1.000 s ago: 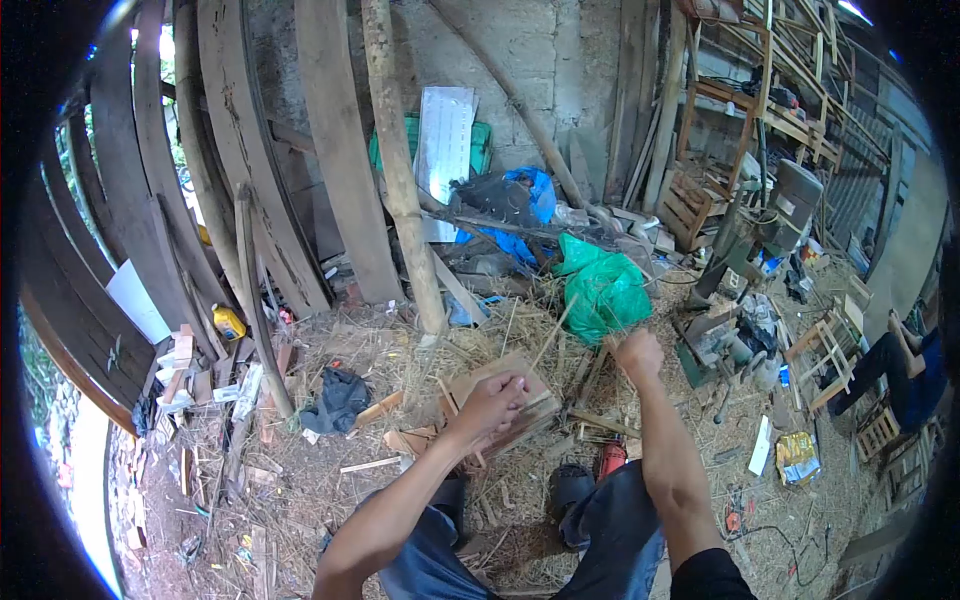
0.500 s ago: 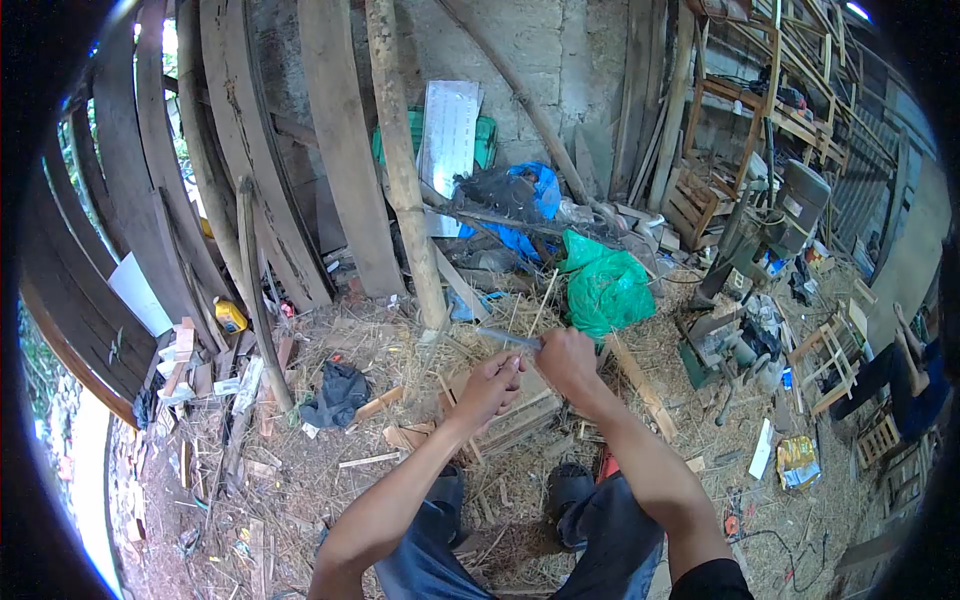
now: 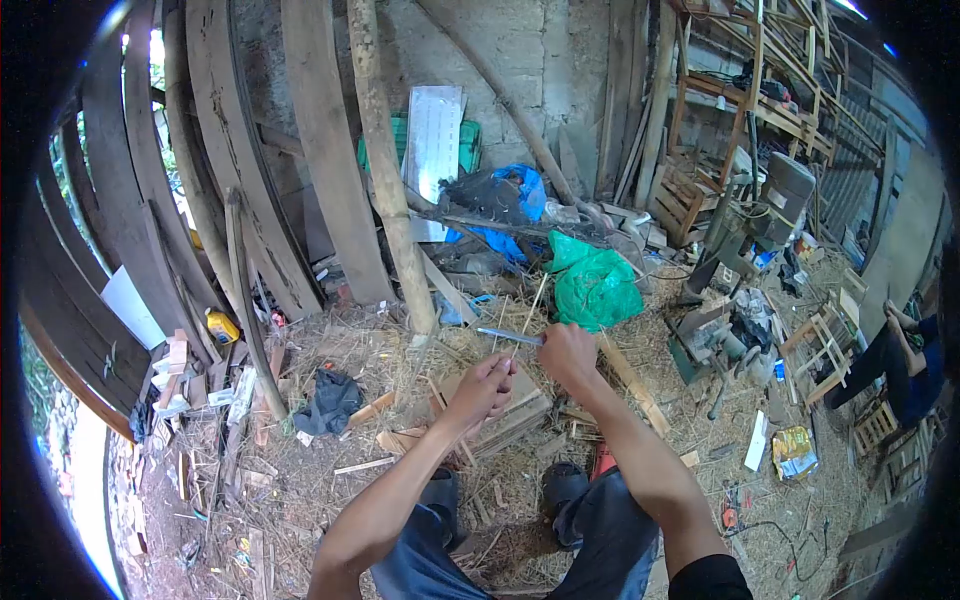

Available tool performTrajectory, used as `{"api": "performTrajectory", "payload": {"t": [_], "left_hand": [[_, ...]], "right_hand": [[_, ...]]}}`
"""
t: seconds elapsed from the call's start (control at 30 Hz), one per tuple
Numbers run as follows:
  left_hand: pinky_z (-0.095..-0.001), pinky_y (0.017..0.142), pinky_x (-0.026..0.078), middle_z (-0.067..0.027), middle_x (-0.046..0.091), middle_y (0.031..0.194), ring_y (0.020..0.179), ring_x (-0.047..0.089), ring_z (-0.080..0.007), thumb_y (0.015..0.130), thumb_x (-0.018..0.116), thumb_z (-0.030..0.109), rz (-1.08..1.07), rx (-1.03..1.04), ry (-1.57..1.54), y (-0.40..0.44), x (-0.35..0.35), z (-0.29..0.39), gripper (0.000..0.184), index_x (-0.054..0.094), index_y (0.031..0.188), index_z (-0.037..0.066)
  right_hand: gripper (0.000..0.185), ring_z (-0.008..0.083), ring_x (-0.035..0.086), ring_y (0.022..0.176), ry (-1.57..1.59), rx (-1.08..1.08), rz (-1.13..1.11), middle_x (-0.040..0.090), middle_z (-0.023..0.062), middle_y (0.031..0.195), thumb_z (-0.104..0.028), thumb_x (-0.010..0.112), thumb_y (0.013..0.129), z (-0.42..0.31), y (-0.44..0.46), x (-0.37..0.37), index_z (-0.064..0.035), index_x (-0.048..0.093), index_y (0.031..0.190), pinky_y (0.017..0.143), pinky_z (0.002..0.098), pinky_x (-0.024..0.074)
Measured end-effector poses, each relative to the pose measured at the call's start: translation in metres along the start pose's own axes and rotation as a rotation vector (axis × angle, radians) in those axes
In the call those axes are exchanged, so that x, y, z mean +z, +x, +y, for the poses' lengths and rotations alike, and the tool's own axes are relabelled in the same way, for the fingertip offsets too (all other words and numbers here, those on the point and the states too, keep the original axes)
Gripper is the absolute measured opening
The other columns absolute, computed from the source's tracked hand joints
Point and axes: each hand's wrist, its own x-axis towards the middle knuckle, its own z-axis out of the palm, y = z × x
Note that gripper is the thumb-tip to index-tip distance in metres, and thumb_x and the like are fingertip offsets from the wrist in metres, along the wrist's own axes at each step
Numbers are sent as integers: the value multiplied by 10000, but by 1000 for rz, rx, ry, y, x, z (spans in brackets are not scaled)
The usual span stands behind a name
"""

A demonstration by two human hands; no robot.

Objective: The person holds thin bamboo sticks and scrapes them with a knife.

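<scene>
My right hand (image 3: 570,358) is closed round the handle of a knife (image 3: 508,335), whose thin pale blade points left. Just below and left of the blade is my left hand (image 3: 482,392), fingers pinched together. Whatever it may hold is too small to make out. The blade stands slightly apart from the left fingertips. Beneath both hands, on the straw-covered ground, lies a stack of wooden boards (image 3: 515,420), partly hidden by my left hand and forearm.
A green plastic bag (image 3: 595,285) lies ahead, near a wooden post (image 3: 395,200). A black bag (image 3: 330,402) and a yellow bottle (image 3: 222,326) are on the left. Machinery (image 3: 720,330) stands to the right. Another person's legs (image 3: 885,370) show at the right edge.
My left hand has moved slightly down, and a wider gap now separates it from the knife blade. My right hand keeps its grip on the knife. The view has shifted slightly.
</scene>
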Motion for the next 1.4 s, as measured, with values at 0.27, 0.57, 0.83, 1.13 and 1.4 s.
{"api": "performTrajectory", "payload": {"t": [0.27,0.57,0.83,1.13,1.4], "left_hand": [[-185,366,213,56,335,626,436,271,-17,981,403,229,-14,-35,34,4,-3,-4,160,464,930,90],[-179,375,170,65,306,628,445,243,-12,977,411,254,18,-38,110,1,-2,-3,153,444,934,110],[-329,572,396,-79,520,638,556,482,-171,939,460,212,330,379,744,11,-28,-24,245,572,887,0],[-345,546,395,-137,547,635,535,508,-232,932,463,174,353,559,847,21,-12,-25,204,588,927,11],[-388,599,430,-139,592,699,604,563,-297,926,461,171,367,516,930,21,-4,-18,195,584,920,20]], "right_hand": [[195,379,648,695,-43,250,41,649,223,766,-149,527,751,40,8,-2,-15,664,714,643,449,527],[193,388,652,732,-26,436,84,653,231,793,-149,530,754,75,10,8,-13,667,747,670,460,532],[264,393,642,690,-8,406,121,627,271,742,-217,584,766,62,-6,-5,24,657,688,647,454,529],[175,359,652,682,-10,-32,-66,646,199,711,-171,580,731,-11,-3,8,-36,673,672,634,453,524],[188,375,652,688,-66,135,9,643,235,748,-154,556,744,10,9,-4,-7,659,687,628,444,532]]}}
